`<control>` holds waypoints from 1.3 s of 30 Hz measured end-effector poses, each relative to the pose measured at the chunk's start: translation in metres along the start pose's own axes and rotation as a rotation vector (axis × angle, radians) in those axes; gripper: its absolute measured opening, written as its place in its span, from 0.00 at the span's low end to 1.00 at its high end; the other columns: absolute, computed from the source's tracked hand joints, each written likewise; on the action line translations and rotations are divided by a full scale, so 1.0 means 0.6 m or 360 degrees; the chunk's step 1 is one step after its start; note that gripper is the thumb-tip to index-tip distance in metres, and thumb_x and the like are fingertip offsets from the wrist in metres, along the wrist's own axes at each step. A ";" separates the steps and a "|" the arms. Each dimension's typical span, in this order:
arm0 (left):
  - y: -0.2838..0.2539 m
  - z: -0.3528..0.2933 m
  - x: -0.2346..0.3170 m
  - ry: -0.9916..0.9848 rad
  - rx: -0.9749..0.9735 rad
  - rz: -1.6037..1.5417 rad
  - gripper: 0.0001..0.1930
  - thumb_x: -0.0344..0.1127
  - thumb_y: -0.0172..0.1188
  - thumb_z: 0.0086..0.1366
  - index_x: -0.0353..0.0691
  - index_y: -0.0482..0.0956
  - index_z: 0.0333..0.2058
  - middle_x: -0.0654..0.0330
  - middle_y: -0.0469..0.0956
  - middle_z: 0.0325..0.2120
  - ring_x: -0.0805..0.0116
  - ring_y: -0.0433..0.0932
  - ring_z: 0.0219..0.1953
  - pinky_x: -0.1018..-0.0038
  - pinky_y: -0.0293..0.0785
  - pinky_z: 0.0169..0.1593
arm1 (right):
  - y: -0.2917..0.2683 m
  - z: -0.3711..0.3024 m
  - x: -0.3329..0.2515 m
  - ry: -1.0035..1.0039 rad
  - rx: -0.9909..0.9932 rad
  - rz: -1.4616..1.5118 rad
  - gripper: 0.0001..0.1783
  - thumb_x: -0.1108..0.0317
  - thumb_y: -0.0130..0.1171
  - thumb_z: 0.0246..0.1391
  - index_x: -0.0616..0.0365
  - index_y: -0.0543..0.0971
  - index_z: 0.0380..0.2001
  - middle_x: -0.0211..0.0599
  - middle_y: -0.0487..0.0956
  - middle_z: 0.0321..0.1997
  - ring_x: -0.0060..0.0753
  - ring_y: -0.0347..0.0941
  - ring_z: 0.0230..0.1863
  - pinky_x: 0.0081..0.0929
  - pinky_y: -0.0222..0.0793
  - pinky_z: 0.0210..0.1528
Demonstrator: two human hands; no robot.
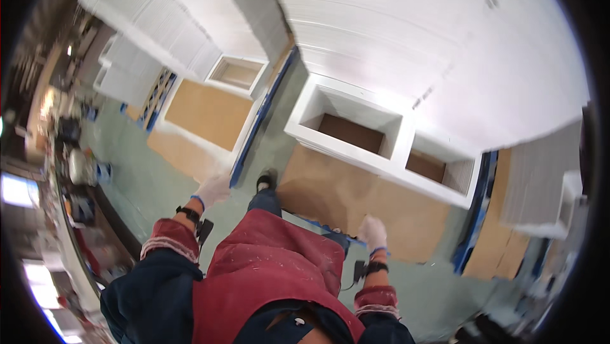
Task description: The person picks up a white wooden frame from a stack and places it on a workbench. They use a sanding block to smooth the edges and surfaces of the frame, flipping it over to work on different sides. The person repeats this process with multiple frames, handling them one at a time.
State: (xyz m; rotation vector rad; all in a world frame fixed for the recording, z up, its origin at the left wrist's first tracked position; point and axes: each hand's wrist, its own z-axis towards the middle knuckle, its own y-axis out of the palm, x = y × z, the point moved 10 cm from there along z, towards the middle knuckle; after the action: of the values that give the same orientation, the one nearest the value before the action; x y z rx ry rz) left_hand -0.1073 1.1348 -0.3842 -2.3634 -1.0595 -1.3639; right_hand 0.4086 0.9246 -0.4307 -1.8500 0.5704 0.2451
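My left hand, in a pale glove, is out in front of me on the left, near the end of a blue-edged base board. Its fingers are smeared, and no held thing shows. On the other side of my red apron, my gloved right hand hangs over a brown floor sheet. Its fingers look curled, but what they may hold cannot be made out. Ahead of both hands, apart from them, stands a large white cabinet piece with two open compartments.
Another white cabinet piece stands at left on a brown board with a blue edge. At right is a blue-edged board beside further white panels. A cluttered bench runs along the far left. The floor is green.
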 end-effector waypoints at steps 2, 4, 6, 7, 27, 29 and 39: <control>0.082 -0.069 0.007 -0.0257 0.0286 -0.1071 0.08 0.43 0.48 0.67 0.48 0.66 0.33 0.64 0.67 0.23 0.64 0.70 0.28 0.64 0.67 0.31 | 0.079 -0.075 0.015 0.0772 -0.0350 0.1833 0.07 0.63 0.50 0.54 0.51 0.76 0.32 0.28 0.67 0.22 0.30 0.66 0.24 0.32 0.64 0.24; 0.076 -0.212 -0.022 -0.0520 0.1119 -0.0892 0.09 0.44 0.51 0.67 0.46 0.68 0.34 0.64 0.70 0.27 0.64 0.72 0.29 0.65 0.69 0.30 | 0.128 -0.112 -0.067 0.1310 -0.0626 0.2373 0.09 0.62 0.47 0.57 0.50 0.73 0.37 0.23 0.59 0.17 0.26 0.59 0.18 0.31 0.58 0.18; 0.072 -0.280 -0.171 -0.0455 0.0979 -0.1353 0.10 0.44 0.53 0.67 0.46 0.69 0.36 0.62 0.72 0.32 0.64 0.72 0.31 0.66 0.71 0.30 | 0.119 -0.091 -0.162 0.1376 -0.0705 0.2209 0.08 0.63 0.52 0.55 0.53 0.70 0.27 0.25 0.63 0.16 0.26 0.61 0.14 0.27 0.57 0.14; 0.058 -0.309 -0.235 -0.0446 0.0905 -0.1552 0.10 0.44 0.54 0.67 0.45 0.69 0.37 0.61 0.73 0.35 0.64 0.72 0.32 0.67 0.71 0.30 | 0.129 -0.083 -0.210 0.1435 -0.0745 0.2159 0.12 0.63 0.55 0.53 0.55 0.69 0.21 0.26 0.66 0.15 0.26 0.62 0.13 0.25 0.57 0.13; -0.486 -0.549 0.062 0.0164 0.1795 -0.0745 0.24 0.41 0.57 0.64 0.32 0.70 0.55 0.56 0.76 0.45 0.69 0.75 0.45 0.72 0.73 0.48 | -0.077 0.607 -0.935 -0.0454 -0.1067 -0.0900 0.30 0.40 0.49 0.53 0.61 0.74 0.36 0.53 0.77 0.43 0.58 0.72 0.46 0.45 0.65 0.47; -0.519 -0.634 0.185 0.0012 0.1898 -0.0404 0.22 0.40 0.56 0.65 0.31 0.73 0.52 0.56 0.76 0.47 0.67 0.73 0.50 0.73 0.67 0.55 | -0.116 0.676 -0.934 -0.0574 -0.1149 -0.1056 0.31 0.39 0.49 0.52 0.61 0.74 0.37 0.52 0.77 0.43 0.59 0.71 0.47 0.47 0.64 0.48; -0.847 -0.657 0.426 0.0130 0.2117 0.0061 0.28 0.45 0.50 0.69 0.30 0.64 0.60 0.52 0.73 0.52 0.66 0.73 0.51 0.73 0.68 0.56 | -0.073 1.034 -0.920 -0.0342 -0.0998 -0.0914 0.30 0.40 0.51 0.50 0.60 0.77 0.34 0.55 0.77 0.44 0.59 0.72 0.47 0.45 0.66 0.50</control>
State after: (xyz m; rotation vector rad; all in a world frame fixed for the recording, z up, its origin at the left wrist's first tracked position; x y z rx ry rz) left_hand -0.6345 1.4230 -0.0402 -1.2831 -1.2751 -0.3954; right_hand 0.0219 1.6588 -0.3713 -2.4600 -0.2339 0.2452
